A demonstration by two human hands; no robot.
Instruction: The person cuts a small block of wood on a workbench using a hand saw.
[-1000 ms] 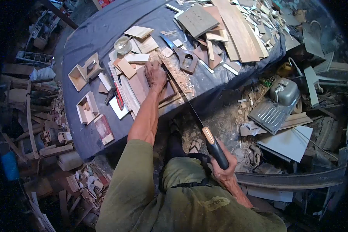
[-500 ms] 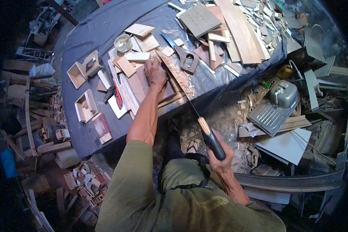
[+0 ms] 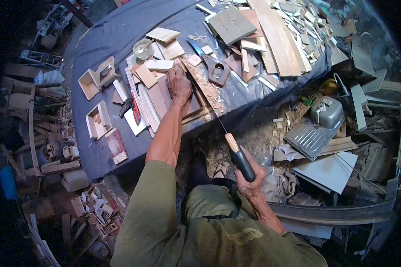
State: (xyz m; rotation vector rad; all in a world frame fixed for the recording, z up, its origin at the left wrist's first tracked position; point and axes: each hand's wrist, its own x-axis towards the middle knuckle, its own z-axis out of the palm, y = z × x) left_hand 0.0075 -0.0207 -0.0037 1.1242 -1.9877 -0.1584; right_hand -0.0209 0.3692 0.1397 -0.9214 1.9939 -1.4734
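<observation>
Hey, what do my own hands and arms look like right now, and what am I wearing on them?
Your left hand and right hand are bare, without gloves, and no watch shows at either wrist. Both forearms are uncovered, lean and sinewy. Above them are loose, plain olive-green sleeves, the left one ending near the elbow.

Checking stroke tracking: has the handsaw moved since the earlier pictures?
Yes. The handsaw has moved forward: its grip, in the right hand, is now closer to the near edge of the table.

Boxes [image 3: 99, 120] on the table [image 3: 124, 31] lie left of the saw [image 3: 231, 141].
</observation>
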